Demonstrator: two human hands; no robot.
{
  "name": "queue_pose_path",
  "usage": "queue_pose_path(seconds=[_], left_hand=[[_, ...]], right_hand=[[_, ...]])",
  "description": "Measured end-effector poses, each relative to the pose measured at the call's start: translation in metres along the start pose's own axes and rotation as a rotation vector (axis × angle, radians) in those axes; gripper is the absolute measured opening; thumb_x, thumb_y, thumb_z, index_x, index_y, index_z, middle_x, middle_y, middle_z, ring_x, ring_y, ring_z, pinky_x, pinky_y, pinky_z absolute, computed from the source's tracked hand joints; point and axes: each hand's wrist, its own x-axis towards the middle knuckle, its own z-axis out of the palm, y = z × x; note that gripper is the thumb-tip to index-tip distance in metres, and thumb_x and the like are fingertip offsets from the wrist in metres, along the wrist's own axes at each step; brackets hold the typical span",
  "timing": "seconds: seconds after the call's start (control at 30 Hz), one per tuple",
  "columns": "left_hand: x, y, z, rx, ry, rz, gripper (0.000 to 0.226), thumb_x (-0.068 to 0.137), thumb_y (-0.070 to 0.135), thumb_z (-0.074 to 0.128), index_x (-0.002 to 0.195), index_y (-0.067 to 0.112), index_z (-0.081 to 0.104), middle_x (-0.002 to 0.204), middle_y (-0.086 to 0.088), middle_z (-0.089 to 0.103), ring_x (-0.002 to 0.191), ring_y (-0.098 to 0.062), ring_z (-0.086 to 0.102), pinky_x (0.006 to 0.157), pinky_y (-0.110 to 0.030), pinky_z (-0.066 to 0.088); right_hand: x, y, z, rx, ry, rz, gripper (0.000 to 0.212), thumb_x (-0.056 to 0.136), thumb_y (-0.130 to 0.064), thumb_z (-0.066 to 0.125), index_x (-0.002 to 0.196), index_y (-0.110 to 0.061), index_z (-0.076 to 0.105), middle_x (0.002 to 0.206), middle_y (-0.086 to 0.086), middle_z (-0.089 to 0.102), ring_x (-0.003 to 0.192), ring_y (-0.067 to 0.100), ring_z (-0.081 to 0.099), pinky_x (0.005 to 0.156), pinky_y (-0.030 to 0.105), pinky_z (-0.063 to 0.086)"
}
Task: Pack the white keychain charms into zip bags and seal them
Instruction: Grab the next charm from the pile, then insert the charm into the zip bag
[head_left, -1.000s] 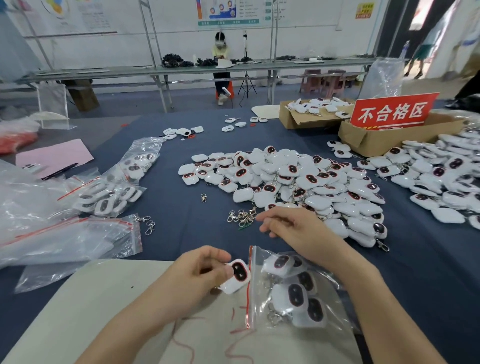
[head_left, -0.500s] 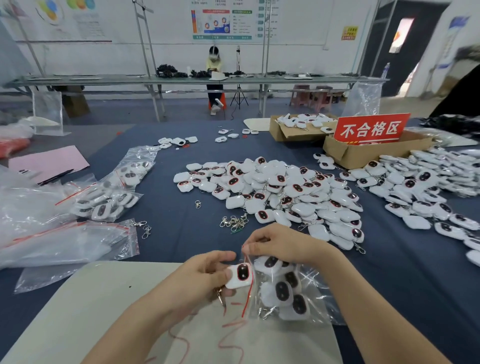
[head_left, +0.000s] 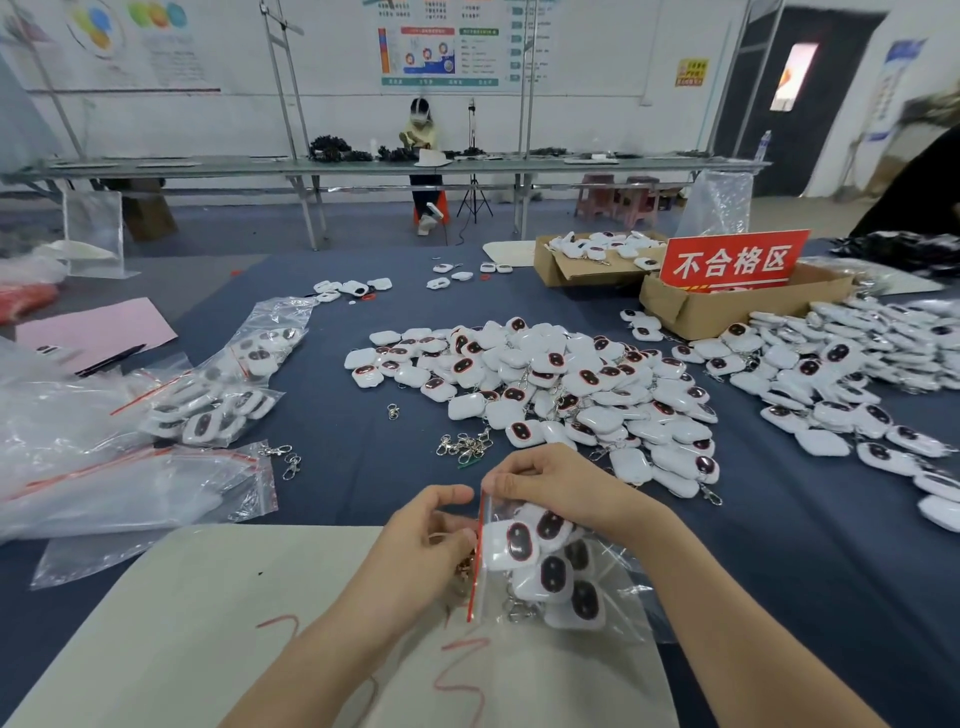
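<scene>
Clear zip bag (head_left: 623, 587), mouth pinched at its top corner by the right hand (head_left: 550, 486), now holds the white charm (head_left: 514, 543) that sat outside a moment ago. Fingers of the left hand (head_left: 415, 540) curl against that mouth, beside the charm; what they grip is unclear.

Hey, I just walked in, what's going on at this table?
A person is packing a zip bag. The right hand pinches its top; several white charms are already inside. The left hand curls at the red-striped mouth, apparently not yet sealed. A big loose pile lies beyond on the blue cloth.
</scene>
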Motion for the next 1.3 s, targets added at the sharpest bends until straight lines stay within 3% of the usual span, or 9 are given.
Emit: queue_pose_path(seconds=[0.17, 0.33, 0.43, 0.53, 0.77, 0.87, 1.07, 1.23, 1.3], left_hand=[[-0.002, -0.005, 0.003, 0.066, -0.075, 0.027, 0.038, 0.101, 0.002, 0.046, 0.126, 0.03, 0.053, 0.092, -0.023, 0.07, 0.064, -0.02, 0.055, 0.064, -0.036, 0.046], [-0.002, -0.011, -0.005, -0.057, -0.03, 0.035, 0.045, 0.099, -0.013, 0.035, 0.121, 0.02, 0.056, 0.087, -0.007, 0.078, 0.062, -0.016, 0.064, 0.057, -0.027, 0.05], [0.003, -0.017, -0.014, -0.102, 0.069, 0.048, 0.044, 0.097, -0.017, 0.033, 0.117, 0.011, 0.06, 0.094, -0.015, 0.075, 0.067, -0.022, 0.069, 0.056, -0.03, 0.054], [0.009, -0.019, -0.019, -0.125, 0.125, 0.076, 0.04, 0.099, -0.015, 0.035, 0.111, 0.01, 0.064, 0.096, -0.018, 0.071, 0.067, -0.019, 0.069, 0.058, -0.026, 0.057], [0.02, -0.014, -0.022, -0.051, 0.182, 0.108, 0.034, 0.103, -0.005, 0.039, 0.107, 0.016, 0.065, 0.087, -0.011, 0.07, 0.06, -0.016, 0.064, 0.055, -0.025, 0.056], [0.013, -0.014, -0.02, -0.053, 0.079, 0.026, 0.026, 0.104, -0.002, 0.043, 0.11, 0.014, 0.061, 0.071, -0.007, 0.071, 0.056, -0.019, 0.062, 0.05, -0.027, 0.052], [-0.016, -0.011, 0.0, 0.133, -0.089, 0.056, 0.028, 0.086, 0.04, 0.075, 0.11, 0.045, 0.061, 0.089, 0.009, 0.073, 0.07, -0.005, 0.064, 0.063, -0.023, 0.054], [-0.024, -0.024, 0.027, 0.369, 0.046, 0.236, 0.044, 0.094, 0.025, 0.068, 0.127, 0.047, 0.048, 0.099, 0.02, 0.065, 0.086, -0.003, 0.061, 0.08, -0.023, 0.05], [-0.024, -0.026, 0.03, 0.345, 0.04, 0.254, 0.043, 0.097, 0.021, 0.064, 0.125, 0.05, 0.048, 0.096, 0.025, 0.065, 0.079, 0.0, 0.058, 0.075, -0.018, 0.045]], right_hand=[[0.002, -0.001, 0.003, -0.049, -0.017, -0.034, 0.015, 0.091, -0.033, 0.073, 0.094, -0.02, 0.078, 0.077, -0.006, 0.073, 0.073, 0.003, 0.065, 0.074, 0.019, 0.051], [0.006, 0.0, 0.003, -0.124, -0.019, -0.057, 0.031, 0.09, -0.054, 0.065, 0.095, -0.026, 0.078, 0.083, 0.003, 0.073, 0.073, 0.011, 0.063, 0.073, 0.027, 0.05], [0.013, 0.0, -0.002, -0.053, 0.047, -0.054, 0.02, 0.096, -0.043, 0.061, 0.096, -0.03, 0.076, 0.088, -0.01, 0.076, 0.074, 0.0, 0.063, 0.068, 0.016, 0.049], [0.022, 0.002, -0.01, -0.06, 0.181, -0.032, 0.012, 0.099, -0.037, 0.057, 0.1, -0.036, 0.069, 0.09, -0.017, 0.075, 0.078, -0.002, 0.066, 0.071, 0.018, 0.05], [0.031, 0.025, -0.02, 0.1, 0.384, 0.036, 0.015, 0.1, -0.023, 0.055, 0.105, -0.026, 0.069, 0.097, -0.006, 0.072, 0.072, 0.003, 0.066, 0.061, 0.014, 0.052], [0.032, 0.033, -0.022, 0.178, 0.397, 0.023, 0.018, 0.102, -0.016, 0.053, 0.105, -0.02, 0.07, 0.094, -0.003, 0.073, 0.071, 0.005, 0.066, 0.066, 0.015, 0.055], [0.032, 0.035, -0.019, 0.107, 0.376, 0.0, 0.015, 0.101, -0.015, 0.055, 0.101, -0.021, 0.068, 0.089, -0.005, 0.072, 0.068, 0.001, 0.062, 0.062, 0.01, 0.05], [0.031, 0.031, -0.018, 0.098, 0.375, 0.007, 0.017, 0.101, -0.015, 0.053, 0.099, -0.022, 0.069, 0.088, -0.005, 0.071, 0.071, 0.005, 0.061, 0.061, 0.009, 0.049], [0.03, 0.031, -0.017, 0.082, 0.37, 0.005, 0.019, 0.101, -0.017, 0.053, 0.097, -0.026, 0.069, 0.087, -0.008, 0.071, 0.072, 0.003, 0.061, 0.062, 0.01, 0.048]])
